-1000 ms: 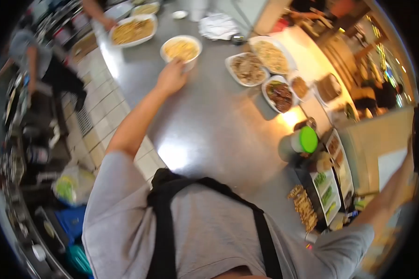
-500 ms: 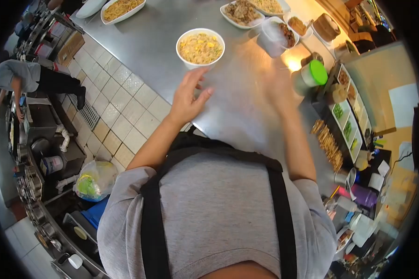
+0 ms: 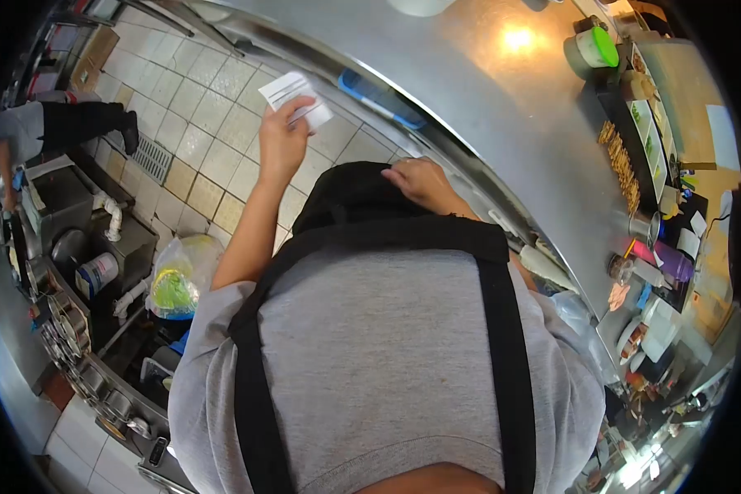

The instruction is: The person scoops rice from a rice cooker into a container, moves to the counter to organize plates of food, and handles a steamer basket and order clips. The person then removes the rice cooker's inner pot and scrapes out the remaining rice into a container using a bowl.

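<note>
Leftmost, at nine o'clock in the view, a co-worker in a grey top [image 3: 12,123] bends over steel equipment [image 3: 58,198], with a round white tub [image 3: 97,272] and a row of small metal cups [image 3: 66,325] below it at about eight o'clock. A crumpled clear plastic bag [image 3: 175,284] with something green inside sits just right of the tub. The floor [image 3: 198,140] is glossy square cream tile with dark grout, and a slotted drain grate [image 3: 151,159] lies in it at ten o'clock.

Moving right, the left hand [image 3: 282,140] is raised at eleven o'clock, fingers and thumb pinched on a paper slip [image 3: 295,92]. The slip is thin, white, flat and rectangular, with faint lines of print too small to read. Its long axis runs from ten o'clock to four o'clock; the free end points up-left, and the lower right end lies under the fingers. It hangs over the tiles, just short of the counter's edge.

At centre, the right hand [image 3: 424,183] rests on the black apron [image 3: 350,202] at the waist, fingers curled loosely down onto the cloth, holding nothing that can be seen. The apron's wide matte straps cross a soft grey shirt [image 3: 379,354].

Right of that, the brushed steel counter [image 3: 486,99] runs from twelve to four o'clock, shining under a lamp's glare. A green-lidded container [image 3: 594,48] stands at one o'clock, a heap of wooden skewers [image 3: 622,165] at two, and a purple bottle [image 3: 675,263] lies among clutter at three.
</note>
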